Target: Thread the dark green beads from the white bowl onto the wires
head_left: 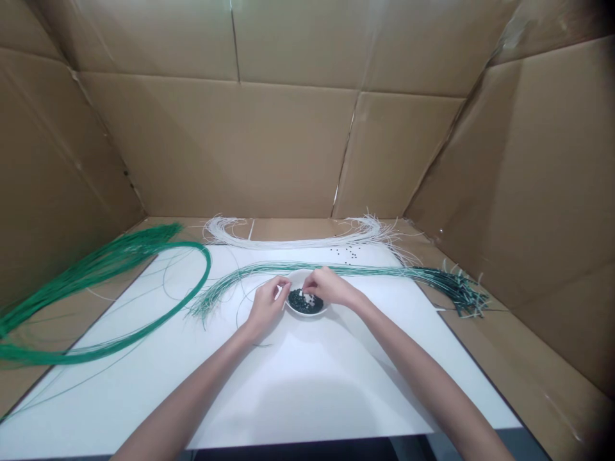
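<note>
While the white bowl (pixel 298 278) of dark beads (pixel 302 303) sits around the middle of the desk (pixel 312 397), the right hand (pixel 329 286) dips bunched fingertips into it and the left hand (pixel 266 304) curls at its left rim; I can't tell what either grasps, if anything. Just beyond, a bundle of green strands (pixel 269 267) crosses the right edge. White strands (pixel 288 244) line the far edge; a green coil (pixel 144 330) overhangs the left.
</note>
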Motion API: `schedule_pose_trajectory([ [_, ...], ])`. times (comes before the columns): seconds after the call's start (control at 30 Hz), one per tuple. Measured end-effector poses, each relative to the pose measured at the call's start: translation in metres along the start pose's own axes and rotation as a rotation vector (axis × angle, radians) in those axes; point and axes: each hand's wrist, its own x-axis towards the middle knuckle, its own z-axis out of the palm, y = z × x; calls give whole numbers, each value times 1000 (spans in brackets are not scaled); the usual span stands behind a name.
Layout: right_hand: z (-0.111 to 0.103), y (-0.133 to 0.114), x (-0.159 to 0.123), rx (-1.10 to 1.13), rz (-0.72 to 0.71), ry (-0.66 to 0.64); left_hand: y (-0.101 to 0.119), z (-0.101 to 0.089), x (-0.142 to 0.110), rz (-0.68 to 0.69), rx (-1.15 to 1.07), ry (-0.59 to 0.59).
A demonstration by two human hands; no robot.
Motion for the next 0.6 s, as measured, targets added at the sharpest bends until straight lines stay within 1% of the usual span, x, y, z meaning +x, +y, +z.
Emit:
schedule_pose_trajectory([
  [0.1, -10, 2, -3, 103, -17, 89, 4, 0, -2, 1, -27, 28],
  [0.2, -12, 2, -8, 306, -58, 200, 5, 5, -1, 6, -37, 111],
  [0.27, -7, 3, -12, 437, -79, 283, 3, 12, 0, 50, -20, 167],
  [0.37, 5, 7, -17, 593, -85, 445, -3, 24, 3, 215, 20, 214],
  [0.43, 15, 11, -18, 670, -62, 534, -7, 29, 4, 303, 36, 261],
  [0.53, 24, 15, -18, 759, -13, 598, -10, 32, 3, 340, 29, 305],
  [0.6, 26, 16, -18, 802, 6, 604, -10, 32, 2, 349, 16, 278],
])
